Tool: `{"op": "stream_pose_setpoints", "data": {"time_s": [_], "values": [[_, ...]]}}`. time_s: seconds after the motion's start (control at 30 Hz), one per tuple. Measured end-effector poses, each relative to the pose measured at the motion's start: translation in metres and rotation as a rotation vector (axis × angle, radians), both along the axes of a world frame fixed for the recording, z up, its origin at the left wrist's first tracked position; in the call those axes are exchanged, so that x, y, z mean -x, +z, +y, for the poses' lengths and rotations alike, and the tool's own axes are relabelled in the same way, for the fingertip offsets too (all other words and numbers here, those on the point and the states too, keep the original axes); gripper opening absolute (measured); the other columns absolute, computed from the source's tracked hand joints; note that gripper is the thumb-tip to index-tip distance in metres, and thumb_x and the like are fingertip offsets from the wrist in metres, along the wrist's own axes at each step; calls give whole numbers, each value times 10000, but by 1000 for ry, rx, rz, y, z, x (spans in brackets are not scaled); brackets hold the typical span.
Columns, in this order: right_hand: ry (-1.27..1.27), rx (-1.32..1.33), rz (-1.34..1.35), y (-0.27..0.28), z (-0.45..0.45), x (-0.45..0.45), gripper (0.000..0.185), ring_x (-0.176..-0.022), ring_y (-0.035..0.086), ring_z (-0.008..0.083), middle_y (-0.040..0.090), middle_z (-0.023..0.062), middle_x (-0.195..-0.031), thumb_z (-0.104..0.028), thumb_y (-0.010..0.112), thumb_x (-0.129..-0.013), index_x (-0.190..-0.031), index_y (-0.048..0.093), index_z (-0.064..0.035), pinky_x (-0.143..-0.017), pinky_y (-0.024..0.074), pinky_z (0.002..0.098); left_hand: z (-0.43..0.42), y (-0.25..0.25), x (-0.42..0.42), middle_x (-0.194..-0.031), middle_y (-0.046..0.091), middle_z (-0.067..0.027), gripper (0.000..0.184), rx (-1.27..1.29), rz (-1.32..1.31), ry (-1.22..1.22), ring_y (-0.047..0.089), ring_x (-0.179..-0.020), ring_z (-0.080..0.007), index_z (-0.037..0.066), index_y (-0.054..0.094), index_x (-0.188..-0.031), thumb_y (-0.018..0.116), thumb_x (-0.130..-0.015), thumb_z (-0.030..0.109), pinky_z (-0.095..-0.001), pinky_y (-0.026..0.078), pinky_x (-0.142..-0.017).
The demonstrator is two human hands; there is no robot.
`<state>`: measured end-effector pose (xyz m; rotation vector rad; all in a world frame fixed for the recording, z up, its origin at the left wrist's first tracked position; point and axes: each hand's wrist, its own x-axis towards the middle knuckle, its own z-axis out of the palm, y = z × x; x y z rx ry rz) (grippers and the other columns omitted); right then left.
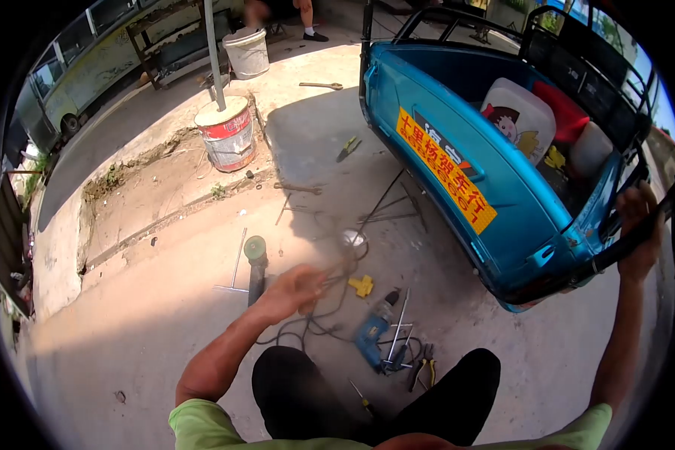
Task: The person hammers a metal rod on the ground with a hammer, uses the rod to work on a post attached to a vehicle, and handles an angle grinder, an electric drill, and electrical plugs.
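Observation:
My left hand (296,289) is stretched forward above the concrete, its fingers smeared by motion. A blurred shape lies at the fingertips; I cannot tell whether it is held. My right hand (637,232) grips the black rail (604,260) at the near end of a blue cargo tricycle bed (495,202). Below my left hand lie a power cord (307,328) and a yellow piece (361,286). An angle grinder (256,262) with a green disc is just left of that hand. Nearer my knees are a blue power drill (370,337), pliers (425,366) and a screwdriver (362,397).
A T-handled wrench (240,259) lies left of the grinder. Farther off stand a red and white bucket with a pole (227,139) and a white bucket (246,54). Another person's leg (307,19) shows at the top. Green-handled pliers (346,148) lie near the tricycle.

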<state>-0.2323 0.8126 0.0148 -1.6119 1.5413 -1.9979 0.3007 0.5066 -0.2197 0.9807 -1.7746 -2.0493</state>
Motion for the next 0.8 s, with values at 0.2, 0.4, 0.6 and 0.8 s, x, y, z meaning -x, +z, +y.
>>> {"op": "stream_pose_setpoints", "data": {"time_s": [0.2, 0.4, 0.6, 0.8], "values": [[674, -39, -224, 4, -8, -9, 359, -499, 431, 26, 417, -65, -594, -402, 518, -1063, -1125, 574, -53, -500, 384, 214, 89, 75, 16, -911, 589, -60, 373, 98, -83, 92, 515, -671, -85, 57, 523, -1318, 612, -956, 63, -234, 391, -529], [704, 23, -306, 2, -10, -14, 264, -500, 445, 40, 439, -56, -597, -319, 564, -1017, -1032, 594, -57, -508, 397, 242, 213, 120, 80, -930, 557, 8, 480, 256, -3, 151, 501, -711, -64, 47, 511, -1425, 658, -974, 124, -205, 378, -552], [631, 6, -393, -12, -7, -4, 209, -534, 471, 81, 462, -25, -644, -266, 607, -997, -1018, 585, -58, -543, 415, 252, 285, 119, 149, -1030, 596, -6, 485, 365, 9, 95, 530, -811, -60, 18, 544, -1405, 696, -952, 104, -197, 416, -664], [590, 4, -454, 6, -6, -25, 199, -496, 464, 79, 475, -28, -629, -239, 668, -961, -994, 557, -78, -497, 400, 239, 305, 115, 190, -1158, 625, -44, 445, 543, 28, 87, 566, -998, -115, 3, 569, -1379, 685, -961, 100, -241, 458, -890]]}}
